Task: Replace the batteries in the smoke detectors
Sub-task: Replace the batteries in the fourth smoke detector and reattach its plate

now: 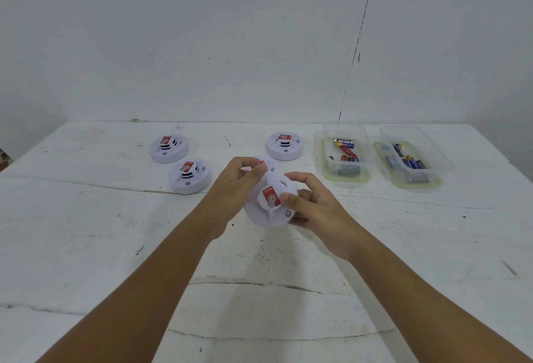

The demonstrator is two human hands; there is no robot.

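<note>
A white round smoke detector (278, 189) with a red label is tilted up above the table's middle, held between both hands. My right hand (313, 202) grips its right rim, thumb beside the label. My left hand (233, 185) curls round its upper left edge. Behind it another detector (266, 164) lies on the table, mostly hidden. Three more white detectors lie flat: far left (168, 147), left middle (189, 175), back centre (284, 145). Two clear plastic tubs hold loose batteries, the nearer tub (344, 158) with red and blue ones, the right tub (411, 160) with blue ones.
The white table (115, 247) is cracked and scuffed, and its back edge meets a plain white wall. A thin dark cord (359, 54) hangs down the wall above the tubs. Both forearms reach in from the bottom of the view.
</note>
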